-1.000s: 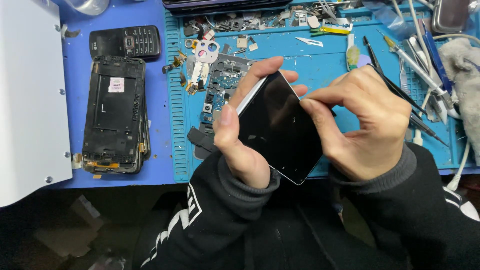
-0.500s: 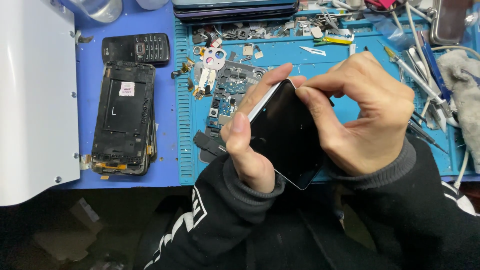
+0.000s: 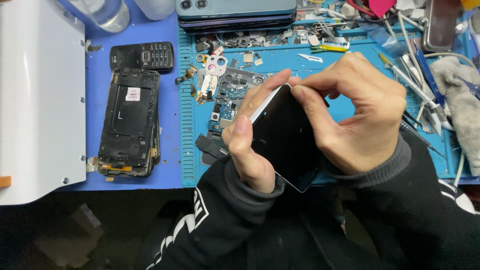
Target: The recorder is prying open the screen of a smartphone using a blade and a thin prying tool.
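Note:
A smartphone (image 3: 285,145) with a dark glass screen and a pale edge is held tilted above a blue work mat (image 3: 350,65). My left hand (image 3: 247,150) grips its left side, thumb lying on the glass. My right hand (image 3: 352,117) curls over the phone's upper right part, with thumb and fingertips pressed at the top corner. Both sleeves are black. Under the phone, on the mat, lie a circuit board and a camera cover (image 3: 220,82).
A stack of stripped phone frames (image 3: 130,122) and a small black keypad phone (image 3: 142,56) lie on the left. A white machine (image 3: 40,100) stands at the far left. Stacked phones (image 3: 235,12) sit at the back; tweezers, screwdrivers (image 3: 415,80) and a grey cloth (image 3: 460,100) lie right.
The phone has been tilted more on edge, and my right hand has shifted up to its top corner. The view has slid down slightly.

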